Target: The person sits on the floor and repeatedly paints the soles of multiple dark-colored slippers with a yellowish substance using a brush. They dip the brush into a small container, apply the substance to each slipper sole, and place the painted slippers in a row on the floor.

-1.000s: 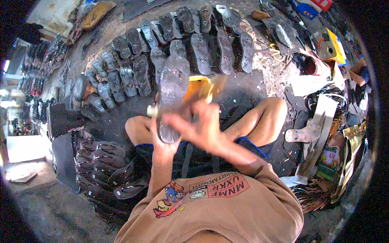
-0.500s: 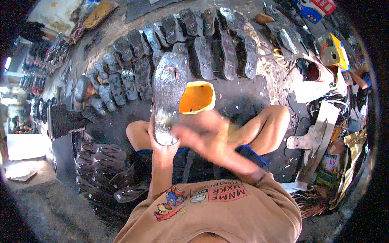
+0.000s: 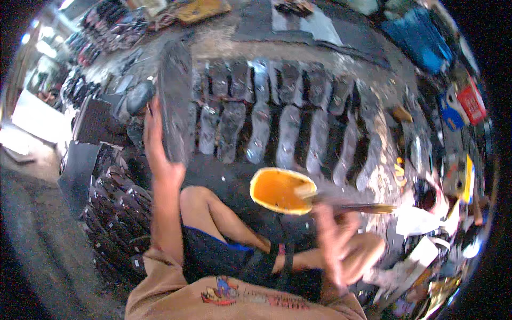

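My left hand point(image 3: 162, 152) holds a dark shoe sole point(image 3: 175, 101) up at the left, gripping it along its left edge and lower end. The sole stands nearly on end, its face turned partly aside. My right hand point(image 3: 337, 232), smeared by motion, is at the right rim of a cut-open yellow container point(image 3: 256, 178) with an orange inside. Its fingers are closed around a brush point(image 3: 368, 207). The brush's pale tip reaches into the container and its dark handle points right. Several dark soles point(image 3: 289, 136) lie in rows beyond the container.
Piled dark sandals point(image 3: 120, 202) lie at my left beside a dark sheet point(image 3: 80, 168). My bent legs point(image 3: 205, 210) are close below the container. To the right are white paper point(image 3: 418, 220), a yellow-sided box point(image 3: 461, 178) and a blue bag point(image 3: 418, 40).
My left hand has carried the sole away to the left and tipped it on end. My right hand has moved from the sole to the container. The whole view has shifted.
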`<state>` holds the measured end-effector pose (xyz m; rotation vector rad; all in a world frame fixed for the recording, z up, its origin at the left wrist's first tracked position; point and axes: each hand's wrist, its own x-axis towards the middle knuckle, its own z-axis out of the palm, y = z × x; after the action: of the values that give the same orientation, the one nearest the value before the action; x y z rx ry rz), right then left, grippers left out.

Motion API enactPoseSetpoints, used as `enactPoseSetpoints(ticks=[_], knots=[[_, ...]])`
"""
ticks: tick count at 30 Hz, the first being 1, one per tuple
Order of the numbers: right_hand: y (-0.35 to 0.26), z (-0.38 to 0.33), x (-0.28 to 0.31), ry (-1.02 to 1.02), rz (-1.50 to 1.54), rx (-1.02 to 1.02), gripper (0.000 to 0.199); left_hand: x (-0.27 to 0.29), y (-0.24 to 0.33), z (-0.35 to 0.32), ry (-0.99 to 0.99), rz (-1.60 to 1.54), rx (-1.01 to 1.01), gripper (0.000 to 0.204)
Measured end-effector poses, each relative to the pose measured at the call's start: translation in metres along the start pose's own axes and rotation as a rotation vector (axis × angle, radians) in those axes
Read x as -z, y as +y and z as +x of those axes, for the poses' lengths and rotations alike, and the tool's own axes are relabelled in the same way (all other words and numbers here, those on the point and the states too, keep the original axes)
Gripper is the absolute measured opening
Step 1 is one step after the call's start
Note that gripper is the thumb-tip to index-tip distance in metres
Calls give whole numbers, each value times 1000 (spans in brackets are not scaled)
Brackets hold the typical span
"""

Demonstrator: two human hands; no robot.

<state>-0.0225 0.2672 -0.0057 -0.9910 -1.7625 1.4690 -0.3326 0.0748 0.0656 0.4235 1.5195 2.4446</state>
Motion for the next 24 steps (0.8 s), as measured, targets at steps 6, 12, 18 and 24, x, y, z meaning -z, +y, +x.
enactPoseSetpoints(ticks=[6, 12, 18, 24], knots=[[117, 105, 31, 352, -359, 33, 30, 185, -70, 276, 283, 33, 339, 29], [136, 119, 14, 302, -359, -79, 28, 276, -194, 371, 386, -285, 528, 26], [145, 112, 36, 250, -656, -67, 43, 216, -221, 225, 364, 391, 188, 36], [138, 98, 47, 266, -472, 74, 65, 136, -5, -82, 246, 1118, -13, 14]])
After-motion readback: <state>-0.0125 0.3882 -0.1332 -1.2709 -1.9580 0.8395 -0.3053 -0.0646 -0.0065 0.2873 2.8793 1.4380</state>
